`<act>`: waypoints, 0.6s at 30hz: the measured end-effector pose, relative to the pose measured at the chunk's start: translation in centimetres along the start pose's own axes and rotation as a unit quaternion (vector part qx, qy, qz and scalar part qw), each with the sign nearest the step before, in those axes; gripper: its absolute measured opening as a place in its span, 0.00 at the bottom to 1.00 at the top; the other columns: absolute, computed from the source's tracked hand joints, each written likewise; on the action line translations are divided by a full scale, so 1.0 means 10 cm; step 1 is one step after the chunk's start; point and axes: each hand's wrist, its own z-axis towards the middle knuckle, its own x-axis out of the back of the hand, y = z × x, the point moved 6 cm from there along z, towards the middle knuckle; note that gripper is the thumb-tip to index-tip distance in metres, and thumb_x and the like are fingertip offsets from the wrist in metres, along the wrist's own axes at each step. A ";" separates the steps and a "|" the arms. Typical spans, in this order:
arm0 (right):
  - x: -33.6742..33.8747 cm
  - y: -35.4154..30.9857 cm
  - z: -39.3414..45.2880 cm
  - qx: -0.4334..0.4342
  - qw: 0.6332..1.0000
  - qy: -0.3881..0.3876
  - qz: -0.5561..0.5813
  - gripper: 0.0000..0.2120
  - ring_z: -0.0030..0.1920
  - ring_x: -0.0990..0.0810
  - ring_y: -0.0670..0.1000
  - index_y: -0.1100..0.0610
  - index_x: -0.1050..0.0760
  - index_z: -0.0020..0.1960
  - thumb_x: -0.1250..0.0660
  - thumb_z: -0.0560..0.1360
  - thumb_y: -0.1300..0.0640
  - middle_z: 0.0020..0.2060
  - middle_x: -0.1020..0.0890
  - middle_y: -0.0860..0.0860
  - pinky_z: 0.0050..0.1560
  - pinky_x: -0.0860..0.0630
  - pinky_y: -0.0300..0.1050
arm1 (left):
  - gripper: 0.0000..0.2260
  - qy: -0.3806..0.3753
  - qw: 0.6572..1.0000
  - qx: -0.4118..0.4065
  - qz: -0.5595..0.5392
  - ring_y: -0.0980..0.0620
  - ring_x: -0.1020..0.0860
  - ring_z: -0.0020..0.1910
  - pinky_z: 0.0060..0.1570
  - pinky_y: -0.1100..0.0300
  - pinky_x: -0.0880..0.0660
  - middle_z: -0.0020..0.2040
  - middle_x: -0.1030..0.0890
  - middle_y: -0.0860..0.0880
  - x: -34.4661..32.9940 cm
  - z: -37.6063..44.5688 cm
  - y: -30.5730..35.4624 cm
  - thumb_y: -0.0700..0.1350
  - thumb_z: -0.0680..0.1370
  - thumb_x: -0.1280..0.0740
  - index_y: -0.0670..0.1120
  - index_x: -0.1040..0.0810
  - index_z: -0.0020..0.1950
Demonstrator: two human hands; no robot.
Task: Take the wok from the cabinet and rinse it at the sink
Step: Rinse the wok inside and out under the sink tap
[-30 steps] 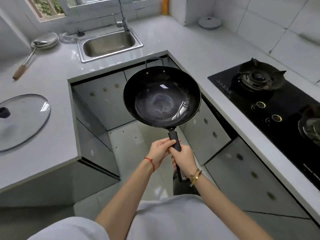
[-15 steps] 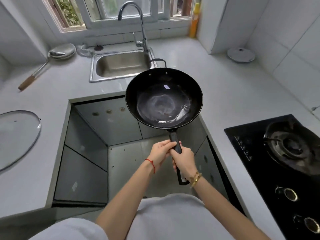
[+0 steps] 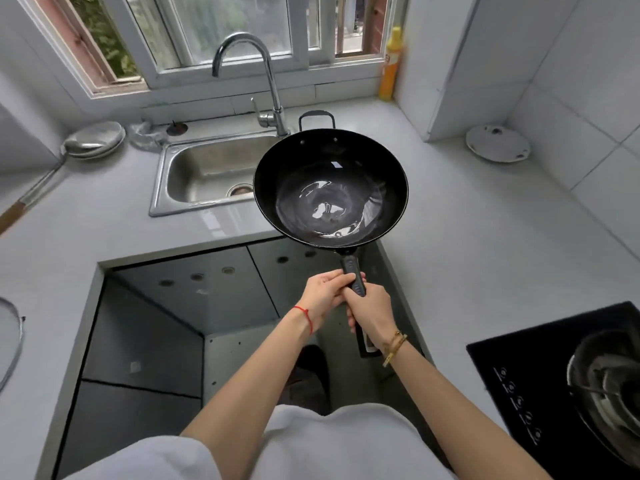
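A black wok (image 3: pixel 330 188) with a long handle and a small loop handle at its far side hangs level in the air. Its bowl covers the right end of the steel sink (image 3: pixel 207 171) and the counter edge. My left hand (image 3: pixel 323 294) and my right hand (image 3: pixel 372 311) both grip the long handle, left hand just ahead of the right. The curved tap (image 3: pixel 266 81) stands behind the sink, just left of the wok's far rim. No water runs from it.
A yellow bottle (image 3: pixel 389 67) stands by the window. A metal ladle (image 3: pixel 52 168) lies left of the sink, a white lid (image 3: pixel 497 143) at the right, a glass lid (image 3: pixel 10 344) at far left. The black gas hob (image 3: pixel 568 386) sits at lower right. Grey cabinet doors (image 3: pixel 194 289) face me below.
I have stepped nearer the sink with the wok held in both hands. The wok now overlaps the sink's right end; the hob has slid toward the lower right.
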 end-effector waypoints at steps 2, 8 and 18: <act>-0.02 -0.11 0.33 -0.001 1.000 0.002 0.000 0.14 0.19 0.25 0.49 0.59 0.23 0.36 0.36 0.79 0.56 0.24 0.22 0.53 0.22 0.27 0.39 | 0.13 -0.012 1.000 0.001 0.001 0.47 0.22 0.31 0.34 0.61 0.22 0.47 0.18 0.36 0.04 0.34 0.14 0.40 0.80 0.34 0.32 0.21 0.60; -0.07 -0.50 1.32 -0.018 1.000 0.019 0.000 0.10 0.20 0.25 0.46 0.59 0.22 0.44 0.36 0.80 0.55 0.27 0.22 0.53 0.22 0.26 0.38 | 0.13 -0.044 0.999 0.023 -0.002 0.51 0.17 0.47 0.48 0.62 0.20 0.53 0.16 0.40 0.16 1.33 0.67 0.40 0.80 0.34 0.35 0.21 0.62; -0.13 -1.01 2.54 -0.036 0.998 0.041 0.025 0.11 0.23 0.24 0.52 0.63 0.22 0.46 0.35 0.79 0.55 0.26 0.23 0.54 0.25 0.24 0.44 | 0.12 -0.062 0.997 0.041 -0.001 0.52 0.17 0.46 0.49 0.64 0.20 0.54 0.17 0.40 0.26 2.51 1.36 0.38 0.80 0.35 0.34 0.21 0.61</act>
